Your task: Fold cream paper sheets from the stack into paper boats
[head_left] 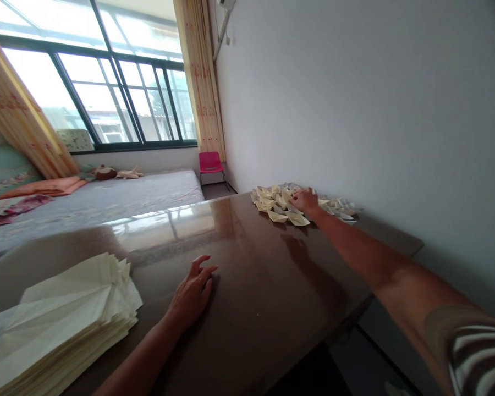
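Several folded paper boats (298, 219), cream and whitish, crowd together on the far right part of the brown table (239, 291). My right hand (306, 200) reaches out over this group, its fingers bent and closed on a paper boat (286, 196) among the others. That boat is partly covered by the fingers and its neighbours. My left hand (193, 289) rests on the glossy tabletop near the middle, fingers apart and slightly curled, holding nothing. Left of it lies a thick stack of cream paper sheets (70, 313) with creased, uneven edges.
A pale wall (355, 110) runs along the table's right side, close behind the boats. Beyond the table stand a bed (160, 190) with pillows and soft toys, and a pink chair (210, 162). Patterned curtains (200, 82) flank a wide window.
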### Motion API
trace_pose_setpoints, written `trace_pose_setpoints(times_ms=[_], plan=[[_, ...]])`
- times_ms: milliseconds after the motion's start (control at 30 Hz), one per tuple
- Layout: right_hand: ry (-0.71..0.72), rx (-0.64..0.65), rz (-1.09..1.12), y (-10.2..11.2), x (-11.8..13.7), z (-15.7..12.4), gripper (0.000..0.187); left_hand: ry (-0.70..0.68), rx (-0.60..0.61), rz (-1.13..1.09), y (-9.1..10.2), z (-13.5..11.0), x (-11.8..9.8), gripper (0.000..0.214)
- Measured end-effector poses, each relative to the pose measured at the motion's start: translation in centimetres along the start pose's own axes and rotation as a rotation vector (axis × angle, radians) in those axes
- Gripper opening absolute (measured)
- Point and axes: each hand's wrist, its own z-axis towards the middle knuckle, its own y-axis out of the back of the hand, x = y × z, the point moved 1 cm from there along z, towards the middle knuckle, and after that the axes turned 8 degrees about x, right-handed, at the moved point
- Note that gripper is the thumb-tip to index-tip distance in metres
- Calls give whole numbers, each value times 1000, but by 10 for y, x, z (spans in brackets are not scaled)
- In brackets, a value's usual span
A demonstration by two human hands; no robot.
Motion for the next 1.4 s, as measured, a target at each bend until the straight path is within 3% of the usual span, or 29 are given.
trace_pose_setpoints(times_ms=[100, 267, 367, 467, 600, 767, 900, 1000, 1100, 1167, 1233, 1333, 1400], plan=[[-80, 26, -31, -11, -23, 6, 28, 33, 24, -3, 2, 2, 0, 29], [-125, 117, -42, -31, -28, 19, 28, 56, 76, -16, 7, 3, -4, 28], [-131, 151, -35, -24, -31, 25, 31, 53, 82, -23, 8, 3, -5, 28], [-77, 101, -18, -8, -21, 22, 35, 70, 81, -39, 8, 3, -5, 27], [201, 55, 53, -12, 41, -8, 39, 68, 98, -70, 10, 2, -10, 27], [737, 246, 191, -65, 147, -82, 36, 58, 145, -44, 10, 0, -19, 29], [836, 306, 254, -98, 177, -112, 47, 45, 259, -30, 14, 3, -28, 31], [837, 314, 292, -106, 172, -110, 45, 10, 398, -54, 42, 5, -22, 26], [852, 316, 326, -106, 164, -105, 43, 45, 470, -63, 100, -5, 5, 30], [863, 314, 341, -105, 161, -103, 42, 144, 428, -28, 144, -23, 31, 42], [869, 310, 352, -105, 161, -103, 42, 367, 424, 47, 179, -48, 56, 58], [865, 304, 355, -107, 162, -103, 41, 638, 549, 77, 204, -82, 81, 76], [861, 305, 350, -108, 162, -103, 41, 699, 619, 59, 205, -95, 88, 80]])
